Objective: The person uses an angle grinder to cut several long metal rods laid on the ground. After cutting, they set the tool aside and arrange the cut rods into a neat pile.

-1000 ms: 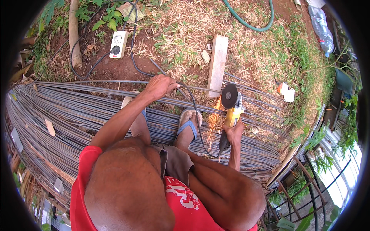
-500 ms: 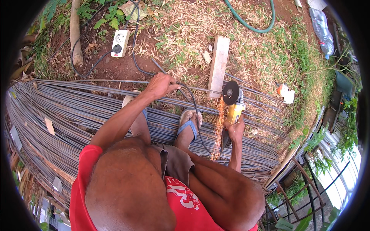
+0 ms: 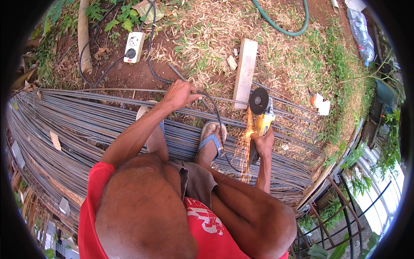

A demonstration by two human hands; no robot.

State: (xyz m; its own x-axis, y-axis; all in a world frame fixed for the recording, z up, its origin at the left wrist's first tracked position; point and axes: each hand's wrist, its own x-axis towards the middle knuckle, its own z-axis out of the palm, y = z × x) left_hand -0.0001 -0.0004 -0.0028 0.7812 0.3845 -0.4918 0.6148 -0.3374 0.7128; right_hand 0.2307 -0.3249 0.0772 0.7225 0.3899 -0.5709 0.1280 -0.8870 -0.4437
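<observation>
My right hand is wrapped round a yellow and black angle grinder, whose dark cutting disc faces up toward me. The disc meets a thin steel rod at the near end of a wooden block that lies beneath it. Orange sparks stream from that contact toward me. To the left, my left hand grips the same rod with closed fingers. A black cord loops past this hand toward the grinder.
Many long steel rods lie in a wide bundle under my sandalled feet. A white power strip with a plug in it rests on the soil. Farther off are a green hose, a plastic bottle and a metal frame at the right.
The spark stream has spread wider and shifted slightly. Both hands, the grinder and the rod stay almost in place, with the disc still against the rod.
</observation>
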